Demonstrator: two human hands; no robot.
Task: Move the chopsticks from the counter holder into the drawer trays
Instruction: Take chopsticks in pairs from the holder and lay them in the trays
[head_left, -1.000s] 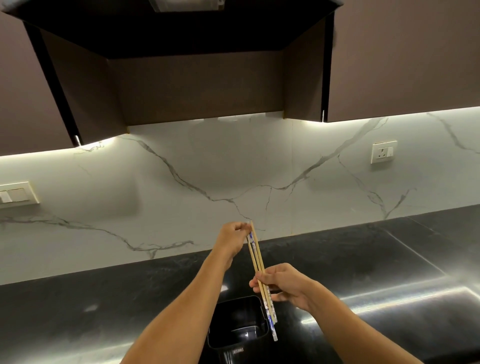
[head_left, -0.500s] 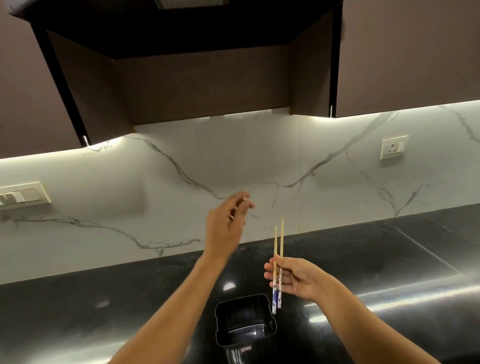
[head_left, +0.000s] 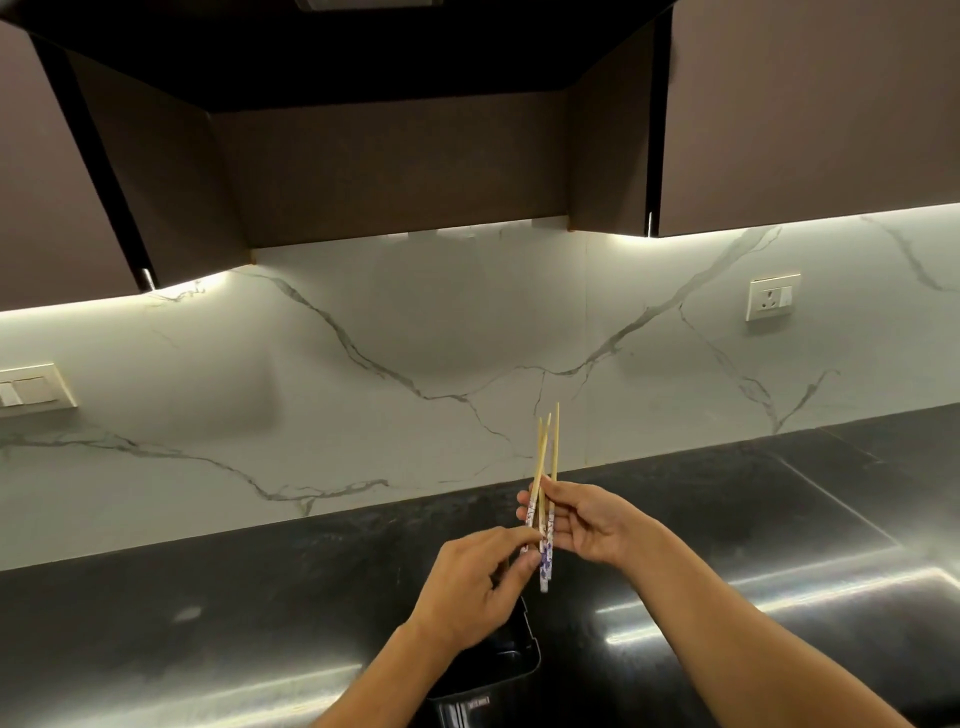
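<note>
While R hand (head_left: 592, 522) grips the chopsticks (head_left: 555, 452) low on their patterned ends, tips pointing to 12 o'clock, L hand (head_left: 467, 587) pinches the foot of one stick at approx. 7 o'clock of the bundle. The bundle is in the air over the counter (head_left: 208, 597), just above the black holder (head_left: 511, 670), which sits at 6 o'clock under the L wrist. Drawer trays: not in view.

Risks (judgement):
- Sticks are splayed, tips fanning apart, so R grip is prob. loose on at least one. If L lets go before R fingers close round it, that stick could slide down & drop into the holder or onto the counter.
- Thin smooth wood held low on the shaft, so the long free ends could pivot out during the carry.

Count:
- Chopsticks: 3 tips seen; any more behind the fingers, can't tell.
- Hands: 2.
- Holder: 1; inside mostly hidden by L hand.
- Wall socket (head_left: 772, 296): 1, at 2 o'clock.
- Switch plate (head_left: 31, 385): 1, at 9 o'clock.
</note>
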